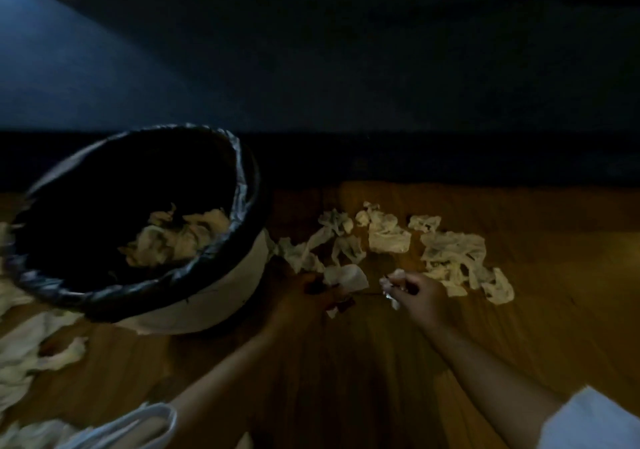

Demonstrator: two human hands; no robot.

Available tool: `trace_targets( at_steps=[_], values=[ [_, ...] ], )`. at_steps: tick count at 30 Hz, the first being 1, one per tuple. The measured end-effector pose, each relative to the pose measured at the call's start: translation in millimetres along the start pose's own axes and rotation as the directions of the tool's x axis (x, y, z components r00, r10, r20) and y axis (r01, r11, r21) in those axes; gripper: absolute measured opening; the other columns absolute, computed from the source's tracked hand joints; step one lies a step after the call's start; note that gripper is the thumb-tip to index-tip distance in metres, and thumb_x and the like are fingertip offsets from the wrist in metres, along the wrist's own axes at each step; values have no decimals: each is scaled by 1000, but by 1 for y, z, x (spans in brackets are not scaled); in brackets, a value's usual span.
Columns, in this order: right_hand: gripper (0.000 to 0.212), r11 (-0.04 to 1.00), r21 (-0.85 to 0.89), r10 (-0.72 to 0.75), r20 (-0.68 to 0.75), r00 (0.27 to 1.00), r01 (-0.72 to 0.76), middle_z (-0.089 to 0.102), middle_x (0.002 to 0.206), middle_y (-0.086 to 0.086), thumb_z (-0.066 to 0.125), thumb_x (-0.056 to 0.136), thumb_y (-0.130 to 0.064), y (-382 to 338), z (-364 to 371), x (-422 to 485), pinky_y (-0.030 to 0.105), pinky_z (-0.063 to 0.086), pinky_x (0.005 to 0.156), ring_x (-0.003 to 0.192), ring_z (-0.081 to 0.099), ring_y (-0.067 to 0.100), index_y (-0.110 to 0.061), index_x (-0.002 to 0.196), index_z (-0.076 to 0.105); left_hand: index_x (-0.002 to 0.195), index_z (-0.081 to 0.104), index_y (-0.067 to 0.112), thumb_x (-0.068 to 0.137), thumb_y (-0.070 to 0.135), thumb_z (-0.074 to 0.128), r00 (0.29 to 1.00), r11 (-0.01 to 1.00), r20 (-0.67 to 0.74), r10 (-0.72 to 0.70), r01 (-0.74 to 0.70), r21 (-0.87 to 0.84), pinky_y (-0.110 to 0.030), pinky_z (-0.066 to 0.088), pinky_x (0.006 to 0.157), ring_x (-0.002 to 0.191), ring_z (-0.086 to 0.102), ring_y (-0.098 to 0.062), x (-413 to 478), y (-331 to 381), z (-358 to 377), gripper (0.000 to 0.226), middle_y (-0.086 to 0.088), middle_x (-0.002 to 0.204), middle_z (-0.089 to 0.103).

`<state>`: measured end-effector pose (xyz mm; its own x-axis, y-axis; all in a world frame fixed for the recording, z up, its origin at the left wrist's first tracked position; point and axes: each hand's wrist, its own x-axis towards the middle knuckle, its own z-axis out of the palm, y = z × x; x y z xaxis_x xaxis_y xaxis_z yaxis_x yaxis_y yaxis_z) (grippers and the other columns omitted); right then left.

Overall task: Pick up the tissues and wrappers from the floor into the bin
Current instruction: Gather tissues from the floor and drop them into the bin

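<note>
dim brown wooden floor [346, 362]; round white bin with black liner [221, 296] at nine o'clock, likely close for short drops. left hand [308, 296] grips a crumpled white tissue [348, 275], right hand [419, 293] pinches a small pale scrap [393, 280]; loose white tissues [450, 251] at one o'clock.

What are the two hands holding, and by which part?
The left hand grips a crumpled tissue by its lower edge. The right hand pinches a small pale scrap between fingertips; which part is unclear.
</note>
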<state>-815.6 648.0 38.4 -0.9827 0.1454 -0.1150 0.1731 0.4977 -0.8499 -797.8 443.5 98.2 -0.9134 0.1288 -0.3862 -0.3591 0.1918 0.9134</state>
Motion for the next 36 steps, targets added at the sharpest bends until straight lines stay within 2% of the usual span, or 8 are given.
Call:
trace_targets(
  at_steps=[5,7,12,15,17,24,31,36],
  values=[
    [25,956,102,-284,73,956,276,61,87,-3,73,76,-9,-147,-3,17,0,42,62,77,54,-3,-5,100,67,82,66,13,72,17,75,945,963,-192,264,-271,-8,-21,53,55,64,66,-7,-59,61,-60,14,0,72,69],
    [32,930,191,-337,100,936,314,61,85,-8,75,75,-9,-198,6,17,5,46,65,78,58,-2,-11,104,61,79,64,7,74,9,73,901,935,-276,333,-354,-27,-11,47,48,55,62,0,-83,89,-89,11,0,63,66],
    [30,856,231,-498,129,858,462,64,90,3,75,75,-8,-285,56,3,7,47,67,81,60,9,-4,102,63,66,60,12,71,22,77,679,851,-518,520,-357,386,-9,40,55,55,52,0,-107,104,-166,21,7,59,54],
    [22,852,197,-516,160,841,485,64,88,5,73,78,-11,-304,92,-13,7,45,63,81,59,13,-4,96,66,72,61,13,79,13,71,722,907,-554,415,-287,307,-13,45,64,71,61,-18,-107,77,-186,12,2,70,58],
    [21,878,162,-477,209,854,451,66,96,7,67,84,-13,-303,113,-20,6,45,61,88,62,17,-4,103,65,79,62,13,90,17,57,783,957,-557,278,-276,91,-31,50,71,85,65,-30,-108,64,-189,12,-13,87,64],
    [30,884,-128,-401,286,870,449,53,129,8,54,92,-18,-291,104,-51,23,37,95,120,49,20,-11,121,58,128,47,20,88,23,61,819,860,-485,307,-20,510,-32,53,77,94,60,-15,-113,55,-196,43,-3,121,57],
    [19,884,-279,-279,326,903,374,62,111,3,55,91,-20,-268,13,-69,23,47,74,100,58,16,-16,107,65,125,53,19,87,27,63,795,784,-371,480,-199,587,-24,46,75,99,58,-12,-126,92,-163,40,-1,122,59],
    [17,882,-345,-213,315,925,321,64,108,0,55,92,-23,-213,-39,-37,27,49,83,99,59,13,-19,103,66,111,58,22,87,27,62,822,769,-238,518,-325,551,-31,54,80,95,60,-12,-92,93,-93,25,7,106,60]
  ],
)
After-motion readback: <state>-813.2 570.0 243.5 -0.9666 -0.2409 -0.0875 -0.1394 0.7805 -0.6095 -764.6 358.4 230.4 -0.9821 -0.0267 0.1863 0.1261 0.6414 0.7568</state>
